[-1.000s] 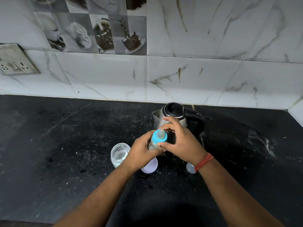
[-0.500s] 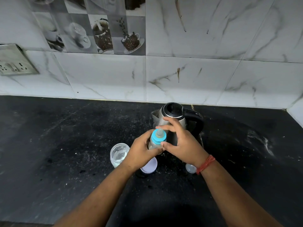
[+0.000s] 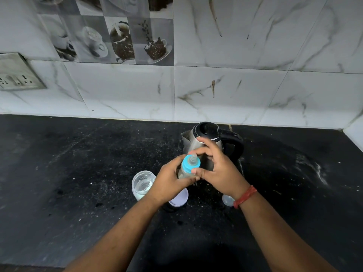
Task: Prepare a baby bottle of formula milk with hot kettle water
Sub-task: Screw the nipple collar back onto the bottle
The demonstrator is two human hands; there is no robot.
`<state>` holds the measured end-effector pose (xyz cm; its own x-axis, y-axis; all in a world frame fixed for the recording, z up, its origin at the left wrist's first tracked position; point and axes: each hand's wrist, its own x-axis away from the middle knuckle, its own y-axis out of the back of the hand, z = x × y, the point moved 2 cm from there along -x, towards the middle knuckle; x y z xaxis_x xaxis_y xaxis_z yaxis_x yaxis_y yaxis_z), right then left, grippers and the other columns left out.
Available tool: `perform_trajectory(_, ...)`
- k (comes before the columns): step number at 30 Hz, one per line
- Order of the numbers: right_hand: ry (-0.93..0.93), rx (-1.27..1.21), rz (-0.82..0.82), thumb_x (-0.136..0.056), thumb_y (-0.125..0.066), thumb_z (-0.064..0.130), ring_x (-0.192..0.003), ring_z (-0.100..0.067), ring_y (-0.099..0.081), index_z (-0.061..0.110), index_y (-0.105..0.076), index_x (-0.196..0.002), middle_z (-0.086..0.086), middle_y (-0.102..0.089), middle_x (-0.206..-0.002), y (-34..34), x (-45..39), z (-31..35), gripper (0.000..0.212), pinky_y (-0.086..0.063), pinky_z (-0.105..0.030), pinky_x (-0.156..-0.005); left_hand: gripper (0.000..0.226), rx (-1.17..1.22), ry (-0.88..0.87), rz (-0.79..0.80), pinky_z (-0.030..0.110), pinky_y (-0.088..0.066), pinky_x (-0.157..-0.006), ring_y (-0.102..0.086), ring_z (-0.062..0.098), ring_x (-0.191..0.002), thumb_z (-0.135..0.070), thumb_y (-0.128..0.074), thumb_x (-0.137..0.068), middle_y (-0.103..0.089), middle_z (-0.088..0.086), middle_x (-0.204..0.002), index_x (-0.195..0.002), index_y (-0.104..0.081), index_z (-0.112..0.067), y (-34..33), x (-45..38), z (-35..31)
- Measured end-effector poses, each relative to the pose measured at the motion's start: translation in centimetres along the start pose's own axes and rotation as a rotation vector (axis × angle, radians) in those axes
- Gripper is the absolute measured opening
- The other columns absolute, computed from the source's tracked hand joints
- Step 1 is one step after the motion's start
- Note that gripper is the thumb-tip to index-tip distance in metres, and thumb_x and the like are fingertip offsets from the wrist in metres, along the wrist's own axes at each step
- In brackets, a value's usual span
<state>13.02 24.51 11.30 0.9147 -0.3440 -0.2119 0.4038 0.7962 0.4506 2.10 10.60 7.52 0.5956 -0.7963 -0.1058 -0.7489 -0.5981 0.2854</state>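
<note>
Over the black surface (image 3: 78,173), just in front of the kettle (image 3: 208,142), I see both hands meeting on the bottle (image 3: 186,171). The left hand (image 3: 170,181) is wrapped around the bottle's body, holding it off the surface and tilted a little toward the wall. The right hand (image 3: 218,169) grips the blue collar (image 3: 191,165), thumb on its near edge and fingers curled over its far side by the clear teat (image 3: 193,158); a red thread (image 3: 245,196) circles that wrist. What fills the bottle I cannot tell. Just left of the left hand stands an open clear jar (image 3: 141,185) with white residue inside. A pale round lid (image 3: 179,198) lies partly hidden under the left wrist, and a small clear cap (image 3: 227,200) rests on the surface beside the right wrist. The kettle stands upright with its lid down, spout to the left, black handle to the right. A socket plate (image 3: 17,72) sits on the tiled wall at far left.
</note>
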Motion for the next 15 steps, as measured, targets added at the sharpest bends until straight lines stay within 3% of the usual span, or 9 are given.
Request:
perform_trajectory(3, -0.052, 0.122, -0.145, -0.07, -0.089, 0.028, -0.1, -0.007, -0.053, 0.032, -0.047, -0.136, 0.012, -0.053, -0.103, -1.3, 0.0, 0.4, 0.079, -0.046, -0.024, -0.092, 0.05, 0.003, 0.011, -0.003, 0.049, -0.056, -0.095, -0.071, 0.016, -0.105, -0.016, -0.083, -0.081, -0.075, -0.006, -0.113, -0.126, -0.066, -0.031, -0.4, 0.1, 0.0)
perform_trajectory(5, -0.071, 0.191, -0.18, -0.067, -0.09, 0.037, -0.102, -0.008, -0.051, 0.032, -0.046, -0.137, 0.014, -0.05, -0.104, -1.7, 0.0, 0.4, 0.083, -0.047, -0.026, -0.094, 0.05, 0.012, 0.016, -0.007, 0.049, -0.056, -0.094, -0.071, 0.019, -0.104, -0.012, -0.082, -0.082, -0.075, -0.005, -0.112, -0.125, -0.066, -0.032, -0.4, 0.0, 0.1)
perform_trajectory(8, -0.048, 0.03, -0.046, -0.074, -0.088, 0.026, -0.126, -0.005, -0.051, 0.031, -0.039, -0.146, 0.014, -0.055, -0.133, -0.8, -0.2, 0.1, 0.087, -0.042, -0.031, -0.111, 0.05, 0.011, -0.001, 0.006, 0.042, -0.057, -0.096, -0.071, 0.013, -0.106, -0.018, -0.085, -0.082, -0.075, -0.009, -0.114, -0.123, -0.065, -0.039, 0.0, -0.1, -0.2)
perform_trajectory(10, -0.027, -0.042, 0.099, -0.083, -0.082, 0.017, -0.139, -0.005, -0.046, 0.03, -0.033, -0.151, 0.011, -0.057, -0.144, 0.2, -0.3, 0.1, 0.085, -0.032, -0.03, -0.119, 0.052, 0.021, 0.002, 0.021, 0.037, -0.057, -0.097, -0.07, 0.01, -0.108, -0.019, -0.087, -0.082, -0.074, -0.01, -0.117, -0.128, -0.065, -0.033, 0.3, 0.0, -0.3)
perform_trajectory(12, -0.019, -0.046, 0.131, -0.085, -0.079, 0.01, -0.137, -0.006, -0.049, 0.029, -0.034, -0.152, 0.012, -0.065, -0.136, 0.7, -0.4, 0.2, 0.083, -0.03, -0.028, -0.119, 0.053, 0.025, 0.004, 0.028, 0.036, -0.056, -0.098, -0.07, 0.011, -0.109, -0.019, -0.087, -0.083, -0.074, -0.009, -0.118, -0.13, -0.065, -0.027, 0.3, 0.0, -0.4)
perform_trajectory(15, -0.059, -0.088, -0.074, -0.076, -0.083, 0.009, -0.118, -0.007, -0.059, 0.027, -0.046, -0.141, 0.013, -0.066, -0.115, -0.5, -0.2, 0.8, 0.078, -0.04, -0.025, -0.107, 0.051, 0.042, -0.004, -0.013, 0.032, -0.057, -0.094, -0.07, 0.013, -0.107, -0.013, -0.085, -0.083, -0.074, -0.009, -0.116, -0.124, -0.065, -0.036, 0.0, -0.1, -0.7)
